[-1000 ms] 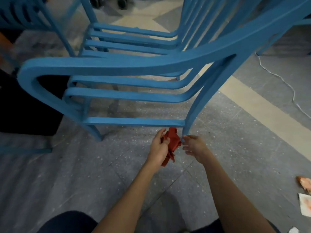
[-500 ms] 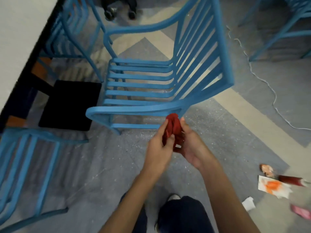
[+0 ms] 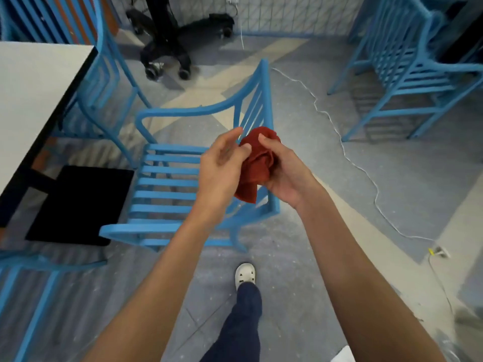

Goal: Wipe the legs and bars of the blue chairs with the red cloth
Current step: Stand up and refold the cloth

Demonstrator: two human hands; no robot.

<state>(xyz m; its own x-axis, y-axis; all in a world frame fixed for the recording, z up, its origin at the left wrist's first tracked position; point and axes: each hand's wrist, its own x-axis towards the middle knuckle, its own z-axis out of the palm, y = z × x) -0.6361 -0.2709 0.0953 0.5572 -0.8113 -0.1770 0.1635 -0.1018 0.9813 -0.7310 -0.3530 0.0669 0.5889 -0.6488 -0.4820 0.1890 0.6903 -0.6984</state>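
a white shoe [image 3: 245, 274] is planted on the floor beneath the arms. above it the right hand [image 3: 285, 168] has its grip clamped round the bunched red cloth [image 3: 257, 163], thumb over the top. the left hand [image 3: 222, 165] is slack, fingers apart, only its thumb touching the cloth. the nearest blue chair [image 3: 167, 182] stands below and just beyond both grips, legs upright, its low bar [image 3: 183, 242] running left to right. the right hand looks nearer the right-side leg [image 3: 274, 205]. another blue chair [image 3: 407, 82] stands far right.
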